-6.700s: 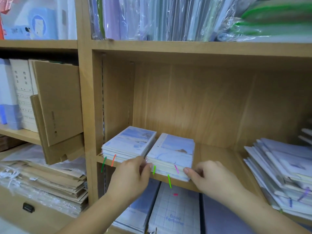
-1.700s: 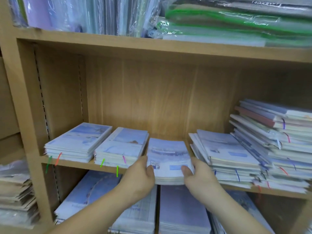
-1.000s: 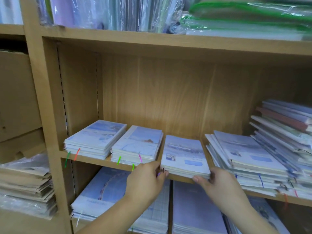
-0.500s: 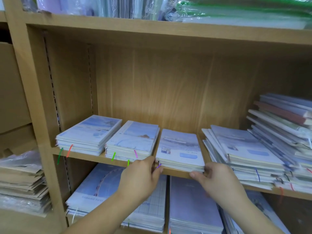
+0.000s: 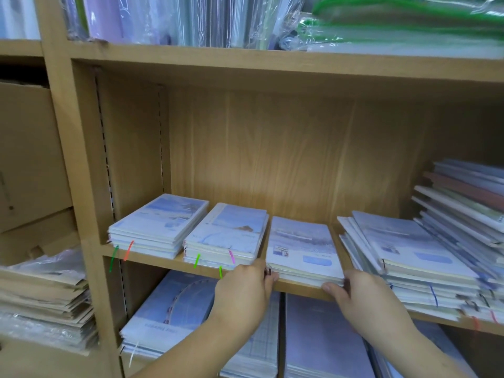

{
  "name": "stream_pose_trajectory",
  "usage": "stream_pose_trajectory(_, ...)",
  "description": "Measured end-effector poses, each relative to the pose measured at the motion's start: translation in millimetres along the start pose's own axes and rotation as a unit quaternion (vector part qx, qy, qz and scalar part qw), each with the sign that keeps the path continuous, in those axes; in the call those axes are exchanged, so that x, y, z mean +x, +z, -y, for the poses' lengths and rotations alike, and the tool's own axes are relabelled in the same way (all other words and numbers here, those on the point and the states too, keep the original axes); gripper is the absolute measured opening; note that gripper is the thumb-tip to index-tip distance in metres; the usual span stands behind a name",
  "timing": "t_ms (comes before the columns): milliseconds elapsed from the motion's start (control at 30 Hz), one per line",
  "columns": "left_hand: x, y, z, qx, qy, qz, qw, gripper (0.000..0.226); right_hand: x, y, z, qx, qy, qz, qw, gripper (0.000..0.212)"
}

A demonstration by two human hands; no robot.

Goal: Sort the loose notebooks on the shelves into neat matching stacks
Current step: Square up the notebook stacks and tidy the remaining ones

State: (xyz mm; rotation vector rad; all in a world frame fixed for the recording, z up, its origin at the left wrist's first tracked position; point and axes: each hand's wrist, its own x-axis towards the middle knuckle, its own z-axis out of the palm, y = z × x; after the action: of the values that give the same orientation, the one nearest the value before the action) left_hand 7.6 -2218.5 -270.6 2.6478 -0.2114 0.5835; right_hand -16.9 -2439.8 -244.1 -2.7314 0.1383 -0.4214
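Right, both hands are on the middle stack (image 5: 302,249) of pale blue soft-cover notebooks, which lies flat on the light wooden shelf board (image 5: 152,259), its front edge at the board's lip. The left hand (image 5: 245,290) curls its fingertips against the near left corner. The right hand (image 5: 362,298) hooks its thumb on the near right corner, its fingers tucked along the right side, so the two hands, set apart, clamp the stack between them.

The top cover shows a snowy picture, a small square image and a rounded blue label; the print is too blurred to read. Just left lies a second neat stack (image 5: 229,236) with green and pink ribbon markers hanging over the edge, and left of that a third neat stack (image 5: 161,225) with green and orange ribbons. To the right sprawls a fanned, untidy pile (image 5: 409,257), and past it a taller slanting heap (image 5: 463,203) of mixed covers.

Below, larger blue notebooks (image 5: 174,309) carry a line of lettering I cannot make out. Above sit plastic-wrapped packs (image 5: 191,20) and green-edged clear pouches (image 5: 409,20). A brown cardboard box (image 5: 27,154) fills the bay to the left.
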Motion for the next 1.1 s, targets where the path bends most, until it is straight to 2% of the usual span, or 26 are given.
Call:
stream_pose_trajectory(233,-6.9,-3.5,4.4,-0.057,0.004,0.005,0.998,0.017,-6.5,-12.4,-0.7,0.097,0.024,0.050,0.994,0.037)
stream_pose_trajectory(333,-20.3,-16.7,4.8,-0.054,0.044,-0.057,0.996,0.011,-12.9,-33.1,-6.1,0.124,0.004,0.069,0.990,0.039)
stream_pose_trajectory(400,-26.1,-27.7,-9.2,-0.111,0.085,-0.084,0.987,0.008,-16.3,-55.1,-9.3,0.160,-0.011,0.062,0.985,0.034)
stream_pose_trajectory(467,-24.7,-33.9,-36.9,-0.191,0.118,-0.056,0.973,0.010,-16.3,-76.9,-16.2,0.174,-0.017,0.039,0.984,0.034)
stream_pose_trajectory(533,-16.2,-32.6,-70.4,-0.254,0.127,-0.003,0.959,0.014,-13.7,-92.8,-28.6,0.158,-0.031,-0.020,0.987,0.038)
stream_pose_trajectory(633,13.5,-19.5,-118.0,-0.290,0.111,0.064,0.948,0.030,-11.3,-104.9,-56.9,0.029,-0.070,-0.164,0.984,0.037)
stream_pose_trajectory(700,32.9,-6.6,-144.7,-0.280,0.092,0.101,0.950,0.040,-11.9,-105.1,-74.5,-0.043,-0.082,-0.206,0.974,0.028)
stream_pose_trajectory(833,48.0,15.8,-176.1,-0.330,-0.005,0.135,0.934,0.045,-8.1,-95.0,-108.0,-0.101,-0.093,-0.169,0.976,0.032)
stream_pose_trajectory(967,53.5,11.1,-191.2,-0.481,-0.110,0.154,0.856,0.034,-8.2,-95.3,-124.2,-0.092,-0.119,-0.188,0.971,0.044)
stream_pose_trajectory(1100,54.2,5.7,-206.1,-0.518,-0.124,0.157,0.831,0.018,-10.2,-100.9,-125.3,-0.076,-0.107,-0.176,0.976,0.038)
